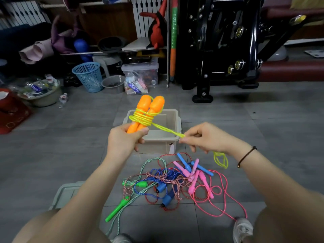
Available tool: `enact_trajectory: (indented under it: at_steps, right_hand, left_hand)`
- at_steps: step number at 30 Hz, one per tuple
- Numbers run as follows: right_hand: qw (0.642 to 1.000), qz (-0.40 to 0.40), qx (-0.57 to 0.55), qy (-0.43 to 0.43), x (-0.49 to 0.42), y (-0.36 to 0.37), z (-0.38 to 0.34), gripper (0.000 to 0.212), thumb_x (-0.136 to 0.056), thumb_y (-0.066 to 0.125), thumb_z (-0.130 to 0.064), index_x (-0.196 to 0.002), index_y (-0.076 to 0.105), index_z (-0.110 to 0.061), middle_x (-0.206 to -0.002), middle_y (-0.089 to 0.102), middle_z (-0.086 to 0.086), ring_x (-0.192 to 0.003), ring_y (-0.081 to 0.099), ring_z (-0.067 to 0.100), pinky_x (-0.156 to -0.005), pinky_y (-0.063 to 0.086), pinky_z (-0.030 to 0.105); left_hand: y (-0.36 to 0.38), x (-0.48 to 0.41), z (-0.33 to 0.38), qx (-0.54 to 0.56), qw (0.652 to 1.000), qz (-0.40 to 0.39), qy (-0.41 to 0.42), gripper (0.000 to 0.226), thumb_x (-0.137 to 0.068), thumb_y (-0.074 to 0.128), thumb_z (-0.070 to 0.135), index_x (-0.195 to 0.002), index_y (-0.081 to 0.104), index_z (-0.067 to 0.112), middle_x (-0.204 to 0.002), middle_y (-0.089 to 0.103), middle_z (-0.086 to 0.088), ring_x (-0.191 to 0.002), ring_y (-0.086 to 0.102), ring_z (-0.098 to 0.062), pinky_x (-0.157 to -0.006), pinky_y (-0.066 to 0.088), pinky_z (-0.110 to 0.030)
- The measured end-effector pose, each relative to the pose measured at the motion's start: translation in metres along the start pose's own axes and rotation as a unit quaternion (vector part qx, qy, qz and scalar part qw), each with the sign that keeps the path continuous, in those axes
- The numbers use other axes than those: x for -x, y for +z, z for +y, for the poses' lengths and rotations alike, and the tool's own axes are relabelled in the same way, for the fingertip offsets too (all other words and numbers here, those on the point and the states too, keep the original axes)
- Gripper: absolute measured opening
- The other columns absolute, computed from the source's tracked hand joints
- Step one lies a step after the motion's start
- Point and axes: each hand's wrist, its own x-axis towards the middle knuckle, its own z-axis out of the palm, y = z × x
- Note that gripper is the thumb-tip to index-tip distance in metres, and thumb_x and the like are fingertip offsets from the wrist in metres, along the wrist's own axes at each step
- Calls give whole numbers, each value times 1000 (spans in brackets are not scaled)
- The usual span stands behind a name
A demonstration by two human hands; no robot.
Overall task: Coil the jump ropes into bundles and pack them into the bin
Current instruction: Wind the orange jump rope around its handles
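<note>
My left hand [124, 137] grips two orange jump-rope handles [147, 109] held upright side by side above the beige bin [177, 120]. A yellow-green cord [142, 118] is wound several times round the handles. My right hand [203, 137] pinches the taut doubled cord [168, 130] to the right of the handles, and a loose loop [220, 159] hangs below that hand. A tangled pile of other jump ropes [168, 181] with green, blue and pink handles lies on the floor in front of the bin.
The bin's lid [64, 193] lies on the grey tile floor at the lower left. A blue mesh basket [88, 76], a clear storage box [140, 72] and tubs stand at the back. Black gym equipment [224, 41] fills the back right. My shoes [242, 228] show at the bottom.
</note>
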Motion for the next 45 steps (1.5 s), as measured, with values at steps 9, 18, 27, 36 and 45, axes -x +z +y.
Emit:
enact_trajectory:
  at_steps: [9,18,27,36,45]
  right_hand:
    - [989,-18,109,-101,4,17,-26,22,-89,61,-34,-78,73,-19,-50,63,-4,-44,55,5,-57,46,18]
    - [986,33,156,-51,-10,-1,-5,32,-72,74,-50,-68,74,-18,-61,66,4,-57,51,7,-59,44,31]
    - [996,63,-66,7,-13,-7,5,16,-67,66,-8,-53,62,-15,-50,49,-3,-48,39,7,-51,31,23]
    - [999,-21,-46,17,1,-11,15,17,-91,59,-29,-96,74,-24,-53,37,-5,-49,30,9,-42,26,20]
    - [990,38,96,-100,7,-11,-12,15,-86,67,-26,-94,76,-18,-55,59,-25,-57,53,-8,-56,35,7]
  left_hand:
    - [32,5,-15,-387,913,-76,107,20,-80,69,39,-81,65,19,-80,68,-9,-81,63,-28,-62,43,-31]
    - [40,24,-20,-468,754,-236,397,7,-84,59,30,-83,58,23,-89,66,1,-87,62,-23,-64,46,-31]
    - [8,43,-1,22,975,-194,109,16,-72,77,1,-76,69,15,-52,60,0,-43,52,-9,-49,45,-20]
    - [-19,13,-7,304,944,-131,5,12,-97,40,14,-95,51,7,-79,61,-5,-55,40,-11,-44,29,-17]
    - [2,-3,-24,-160,975,-87,124,10,-95,53,21,-93,43,21,-73,61,12,-58,49,-8,-53,38,-21]
